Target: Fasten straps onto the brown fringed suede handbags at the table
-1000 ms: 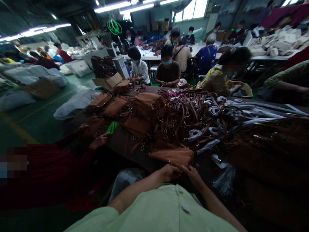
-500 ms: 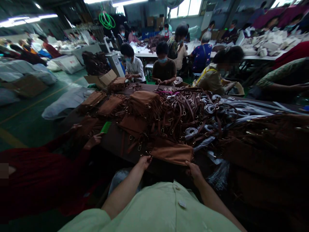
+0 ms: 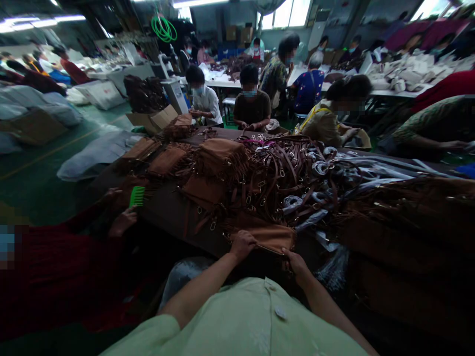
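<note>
A brown fringed bag lies at the table's near edge in front of me, its zippered top edge towards my body. My left hand is closed at the middle of that edge; whether its fingers pinch the zipper pull or just the material is too small to tell. At the right corner, my right hand grips the bag between thumb and fingers. Gold-coloured clips show by the bag's left end.
More brown bags are stacked ahead, beside a heap of straps with metal hooks. Plastic-wrapped straps lie to the right. On my left a co-worker's hand holds a green comb. Several people sit across the table.
My left hand has slid right along the bag's edge from its left corner to the middle. My right hand stays at the right corner. The co-worker's green comb has moved left and turned upright.
</note>
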Demonstrator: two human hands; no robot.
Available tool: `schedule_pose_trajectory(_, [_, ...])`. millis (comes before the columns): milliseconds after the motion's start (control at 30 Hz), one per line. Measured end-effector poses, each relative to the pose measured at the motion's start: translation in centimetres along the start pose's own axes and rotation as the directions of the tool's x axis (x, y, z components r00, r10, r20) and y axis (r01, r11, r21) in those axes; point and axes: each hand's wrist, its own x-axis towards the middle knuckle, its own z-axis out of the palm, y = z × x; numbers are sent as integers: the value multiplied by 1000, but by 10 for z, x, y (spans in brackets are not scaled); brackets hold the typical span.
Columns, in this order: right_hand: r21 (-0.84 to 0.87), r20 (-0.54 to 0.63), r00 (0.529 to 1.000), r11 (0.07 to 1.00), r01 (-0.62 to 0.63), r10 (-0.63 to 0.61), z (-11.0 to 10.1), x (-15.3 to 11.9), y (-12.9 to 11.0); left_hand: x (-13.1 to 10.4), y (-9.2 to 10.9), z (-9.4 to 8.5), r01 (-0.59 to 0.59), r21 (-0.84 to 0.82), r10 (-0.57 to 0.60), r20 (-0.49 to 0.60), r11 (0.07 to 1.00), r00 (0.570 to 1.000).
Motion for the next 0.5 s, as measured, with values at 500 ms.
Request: schedule_pose_trajectory(500, [-960, 65, 852, 201, 195, -520, 19, 11, -35, 45, 42, -13, -19, 91, 21, -24, 996, 999])
